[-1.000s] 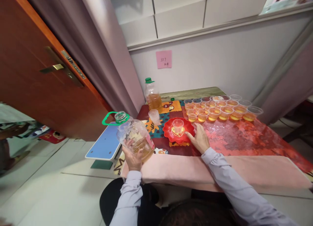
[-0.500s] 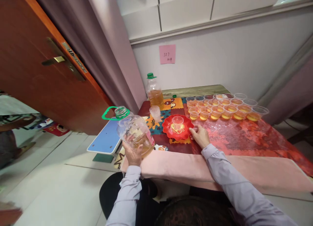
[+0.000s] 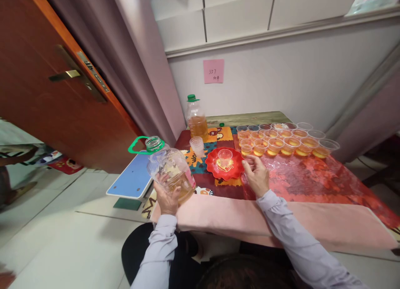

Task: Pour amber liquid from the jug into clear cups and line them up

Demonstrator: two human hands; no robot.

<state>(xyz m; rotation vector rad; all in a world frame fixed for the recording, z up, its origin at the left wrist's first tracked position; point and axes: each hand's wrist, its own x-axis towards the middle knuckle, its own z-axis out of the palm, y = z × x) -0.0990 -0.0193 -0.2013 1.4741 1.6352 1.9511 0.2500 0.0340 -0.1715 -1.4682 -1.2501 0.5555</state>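
Observation:
My left hand grips the base of a big clear jug with a green neck ring and handle, its mouth uncapped. The jug is tilted and holds a little amber liquid. It hangs over the table's left front corner. My right hand hovers with loose fingers just right of a red scalloped plate, holding nothing. A small empty clear cup stands on that plate.
Several clear cups with amber liquid stand in rows at the back right. A capped bottle of amber liquid and a stack of empty cups are at the back left. A blue stool and a wooden door lie left.
My right hand has lifted off the red plate's rim and drawn slightly back. The jug has stayed in my left hand, shifting a little lower and left.

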